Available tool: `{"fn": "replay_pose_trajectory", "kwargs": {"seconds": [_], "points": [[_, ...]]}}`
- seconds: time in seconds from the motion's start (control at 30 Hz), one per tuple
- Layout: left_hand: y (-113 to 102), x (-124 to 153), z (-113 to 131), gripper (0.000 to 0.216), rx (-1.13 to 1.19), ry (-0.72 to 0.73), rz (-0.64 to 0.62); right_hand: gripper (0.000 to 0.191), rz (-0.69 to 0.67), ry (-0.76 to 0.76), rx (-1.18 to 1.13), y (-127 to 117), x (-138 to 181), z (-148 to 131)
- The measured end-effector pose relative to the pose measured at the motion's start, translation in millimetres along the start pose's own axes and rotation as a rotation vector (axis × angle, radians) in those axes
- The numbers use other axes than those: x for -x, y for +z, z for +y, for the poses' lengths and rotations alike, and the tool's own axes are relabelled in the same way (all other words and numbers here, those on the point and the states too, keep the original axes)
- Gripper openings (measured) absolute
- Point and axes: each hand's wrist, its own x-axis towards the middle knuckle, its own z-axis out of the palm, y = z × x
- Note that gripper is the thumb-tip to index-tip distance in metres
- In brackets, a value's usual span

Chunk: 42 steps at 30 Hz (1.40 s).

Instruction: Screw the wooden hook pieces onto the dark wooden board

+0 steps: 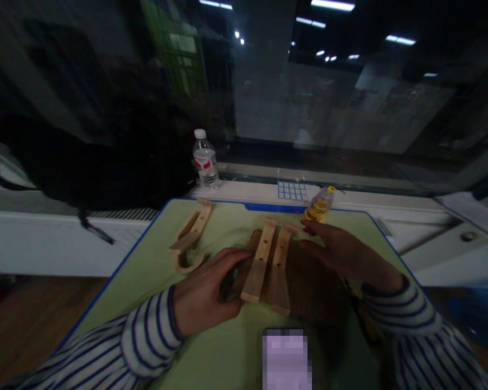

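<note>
Two pale wooden pieces with screw holes, a left one (pixel 262 260) and a right one (pixel 282 271), lie side by side on a dark brown wooden board (pixel 309 281). Each has a bent far end and a wider near end. My left hand (pixel 209 290) is at the left piece and the board's left edge, thumb and forefinger spread apart; whether they touch is hard to tell. Beyond the right piece's right side, my right hand (pixel 341 252) hovers with fingers apart, near a yellow-capped bottle (pixel 320 205). More wooden parts (pixel 191 232), one of them curved, lie at the left.
The green table mat (pixel 126 281) has a blue edge. A phone-like pixelated screen (pixel 287 360) lies at the front. On the windowsill stand a water bottle (pixel 206 162) and a blue-gridded sheet (pixel 293 190). A black bag (pixel 117 157) is at the left.
</note>
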Motion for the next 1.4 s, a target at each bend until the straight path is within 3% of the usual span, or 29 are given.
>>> {"fn": "replay_pose_trajectory", "kwargs": {"seconds": [0.23,0.43,0.53,0.6,1.03,1.4], "points": [[-6,-2,-5,0.055,0.085,-0.005,-0.02,0.052,0.01,-0.016,-0.166,17,-17,-2],[-5,-14,-13,0.03,0.044,-0.05,0.086,0.043,0.166,0.1,-0.132,22,8,-18],[-2,-24,-15,0.028,0.055,0.008,0.086,0.03,0.116,0.043,-0.159,20,22,-34],[-1,-31,-16,0.029,0.066,0.008,0.077,0.036,0.078,-0.008,-0.183,20,25,-42],[19,-44,-22,0.027,0.162,0.044,0.114,0.043,0.002,0.091,0.028,32,10,-51],[17,-45,-21,0.029,0.205,0.023,0.1,0.038,-0.036,0.123,-0.016,30,6,-50]]}}
